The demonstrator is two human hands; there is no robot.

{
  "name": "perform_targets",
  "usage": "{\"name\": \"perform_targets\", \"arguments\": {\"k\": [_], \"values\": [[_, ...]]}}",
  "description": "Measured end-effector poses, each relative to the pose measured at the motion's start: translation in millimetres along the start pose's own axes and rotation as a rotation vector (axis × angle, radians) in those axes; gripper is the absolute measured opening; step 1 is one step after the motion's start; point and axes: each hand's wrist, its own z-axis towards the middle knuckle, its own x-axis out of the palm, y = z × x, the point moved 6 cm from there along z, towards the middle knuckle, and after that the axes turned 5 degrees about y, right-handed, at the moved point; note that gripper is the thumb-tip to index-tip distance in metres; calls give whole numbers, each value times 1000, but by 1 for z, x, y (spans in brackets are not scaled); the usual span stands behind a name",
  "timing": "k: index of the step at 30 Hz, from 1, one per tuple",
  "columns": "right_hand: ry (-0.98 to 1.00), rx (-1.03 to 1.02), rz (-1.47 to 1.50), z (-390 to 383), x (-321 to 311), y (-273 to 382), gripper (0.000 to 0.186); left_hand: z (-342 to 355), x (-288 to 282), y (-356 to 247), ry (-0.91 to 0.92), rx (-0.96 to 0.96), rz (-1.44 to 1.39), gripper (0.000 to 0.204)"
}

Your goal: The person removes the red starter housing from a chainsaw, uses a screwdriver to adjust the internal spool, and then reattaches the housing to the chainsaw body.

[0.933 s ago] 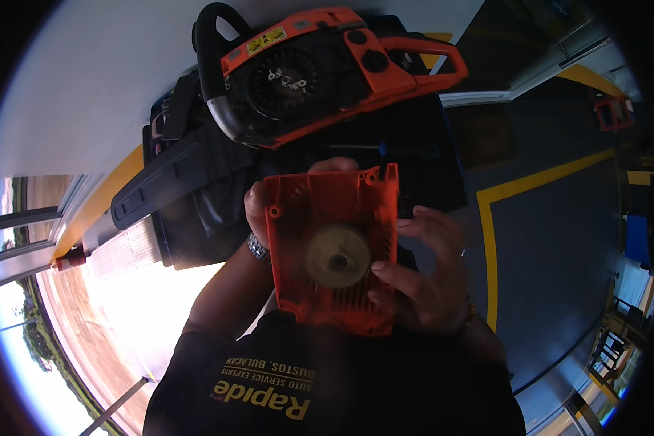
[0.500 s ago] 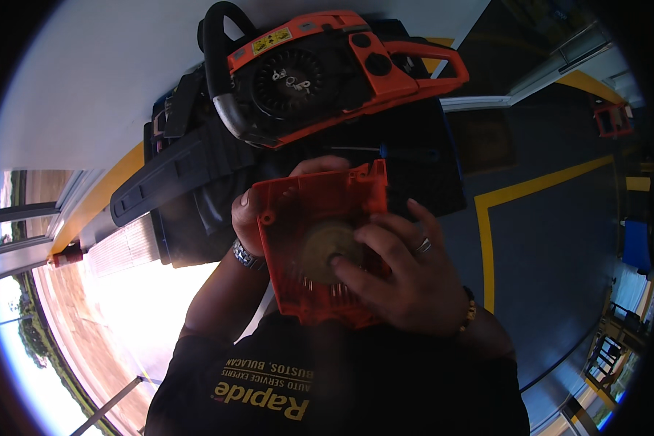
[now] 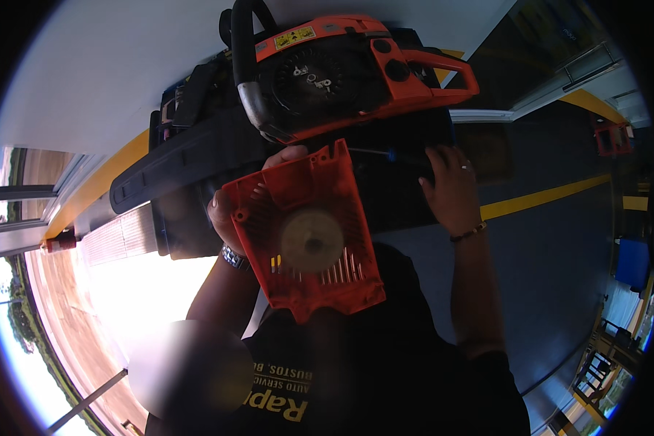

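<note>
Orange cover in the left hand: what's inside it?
Inside the orange cover sits a round pale wheel with a darker centre, near open slots. Whatever lies behind the wheel is hidden.

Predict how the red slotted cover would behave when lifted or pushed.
The red cover looks stiff, its walls unbent in the left hand. It is probably light for its size, being a thin, slotted shell. Its angular outline makes rolling unlikely.
</note>
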Motion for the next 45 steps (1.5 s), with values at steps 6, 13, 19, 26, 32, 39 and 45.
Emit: {"name": "perform_targets", "arguments": {"k": [6, 13, 19, 26, 32, 39, 45], "values": [[212, 84, 417, -8, -3, -21, 32, -16, -13, -20, 109, 274, -89, 89], [-389, -106, 1008, -63, -121, -43, 31, -45, -4, -67, 103, 324, -245, 78], [-248, -427, 1249, -95, -191, -2, 33, -37, 15, -82, 75, 281, -245, 69], [-211, -429, 1221, -71, -170, 49, 36, -26, 29, -72, -128, 248, -159, 65], [-202, -448, 1356, -71, -165, 50, 33, -21, 17, -74, -125, 67, -251, 70], [-185, -441, 1418, -71, -165, 59, 31, -25, 18, -76, -139, 80, -221, 70], [-192, -439, 1403, -73, -168, 58, 30, -25, 23, -75, -159, 83, -199, 71]]}}
